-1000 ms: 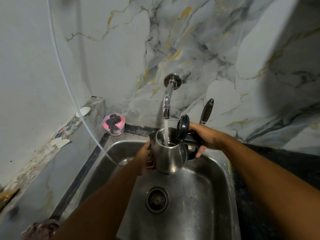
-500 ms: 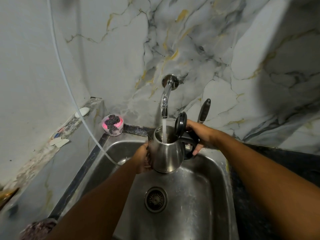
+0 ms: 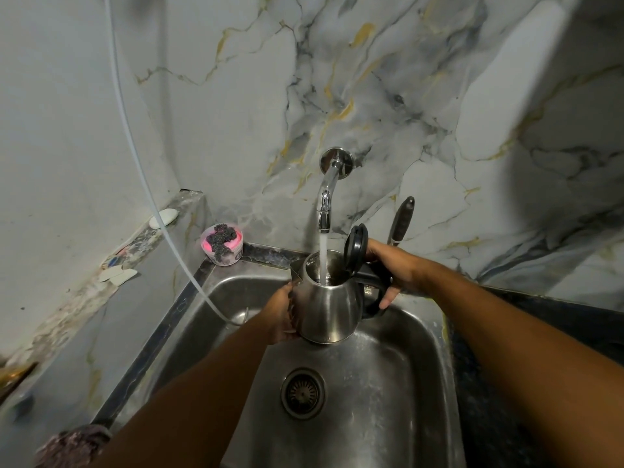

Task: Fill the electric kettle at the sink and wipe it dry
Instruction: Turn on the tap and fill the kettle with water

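A steel electric kettle (image 3: 329, 310) with its black lid (image 3: 355, 252) flipped up is held above the steel sink (image 3: 381, 393), under the wall tap (image 3: 327, 197). A stream of water runs from the tap into the kettle's mouth. My right hand (image 3: 393, 266) grips the black handle on the kettle's right. My left hand (image 3: 280, 315) presses against the kettle's left side and lower wall, steadying it.
A pink tub with a dark scrubber (image 3: 222, 243) sits at the sink's back left corner. A white hose (image 3: 141, 163) curves down into the basin. A black-handled utensil (image 3: 401, 219) leans on the marble wall. The drain (image 3: 303, 393) lies below. Soap (image 3: 163, 217) rests on the left ledge.
The kettle stays under the running tap, held by both hands. Only the view has shifted slightly; the grip is the same.
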